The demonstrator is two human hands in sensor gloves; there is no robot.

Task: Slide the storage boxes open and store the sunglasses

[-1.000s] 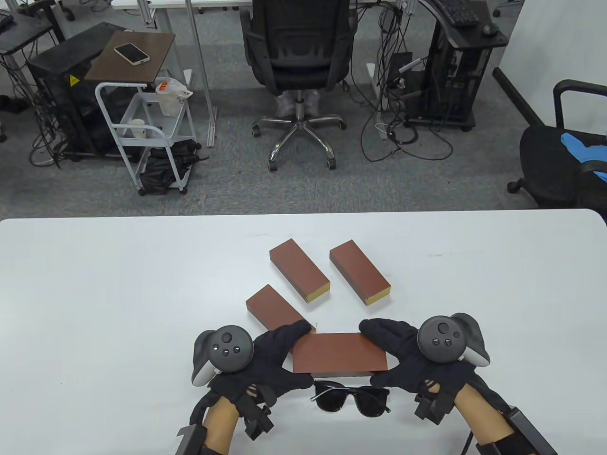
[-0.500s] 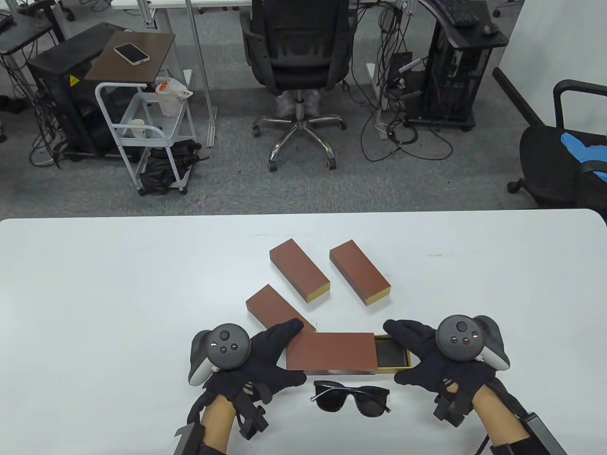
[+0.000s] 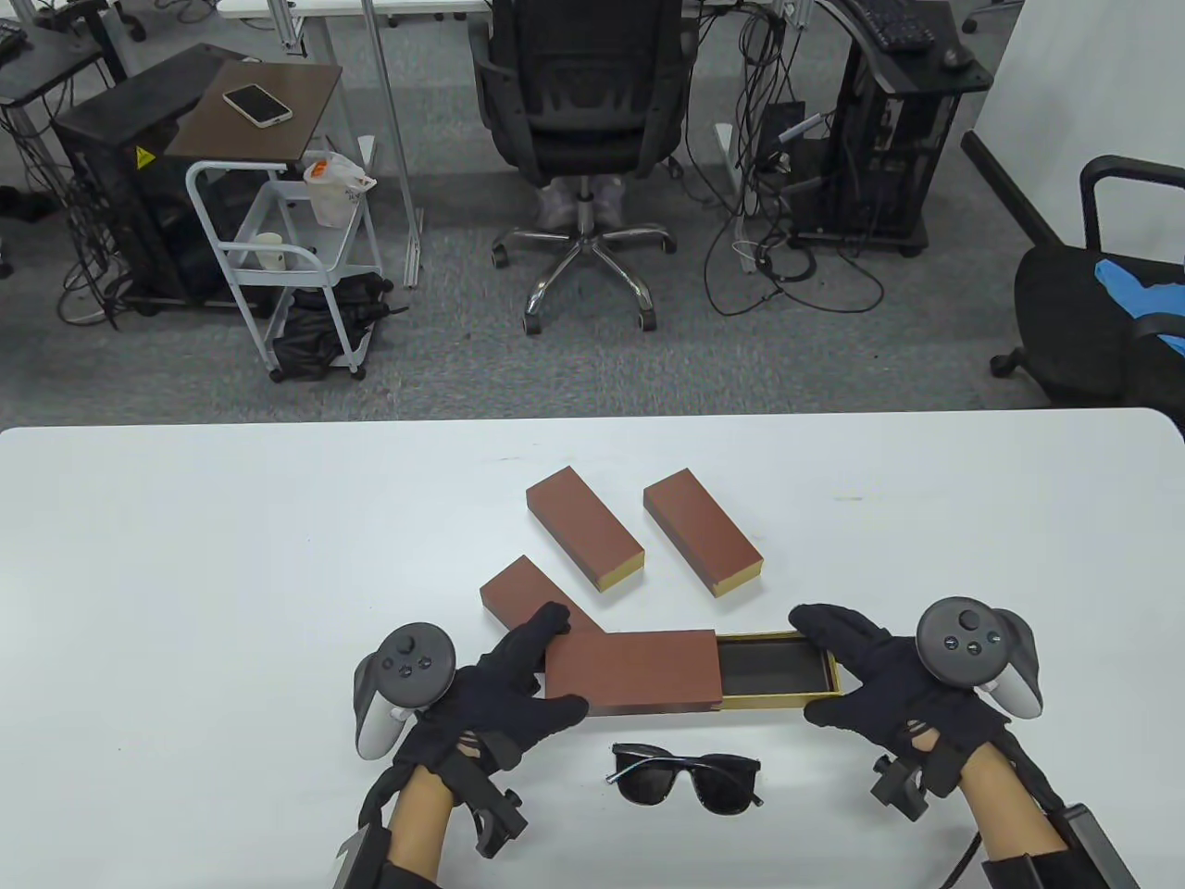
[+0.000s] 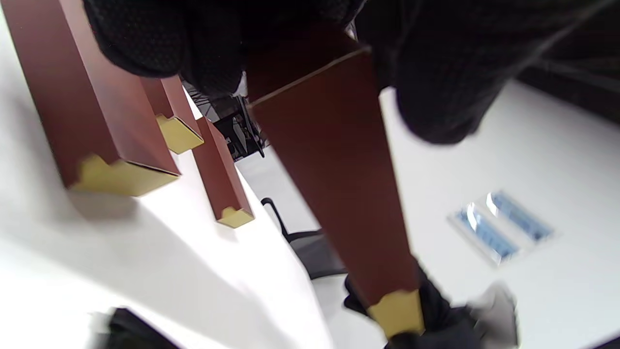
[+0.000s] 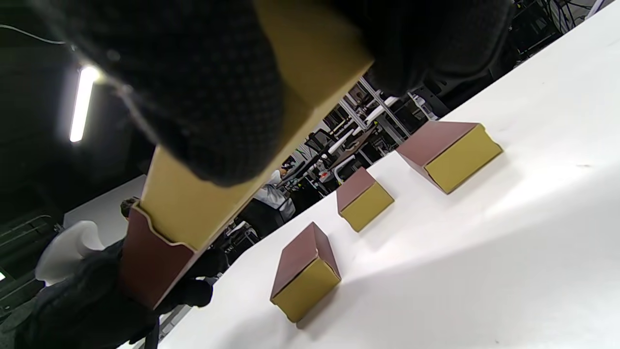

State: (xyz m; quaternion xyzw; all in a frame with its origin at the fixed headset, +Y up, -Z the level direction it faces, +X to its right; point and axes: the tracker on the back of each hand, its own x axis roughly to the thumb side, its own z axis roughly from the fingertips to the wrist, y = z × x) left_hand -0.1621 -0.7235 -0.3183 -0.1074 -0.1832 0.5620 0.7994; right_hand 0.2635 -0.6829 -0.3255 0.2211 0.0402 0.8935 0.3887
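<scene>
A brown storage box sleeve (image 3: 634, 669) is held near the table's front, with its gold inner drawer (image 3: 779, 671) slid out to the right, showing a dark lining. My left hand (image 3: 518, 671) grips the sleeve's left end (image 4: 334, 160). My right hand (image 3: 856, 676) grips the drawer's right end (image 5: 232, 184). Black sunglasses (image 3: 687, 776) lie folded on the table just in front of the box, between my hands.
Three closed brown boxes with gold ends lie behind: one at the left (image 3: 518, 597), touching the held box, one in the middle (image 3: 585, 540), one at the right (image 3: 704, 544). The white table (image 3: 185, 574) stretches wide to both sides.
The drawer has slid out to the right from fully closed to about half out. My right hand moved right with it; my left hand drew the sleeve slightly left.
</scene>
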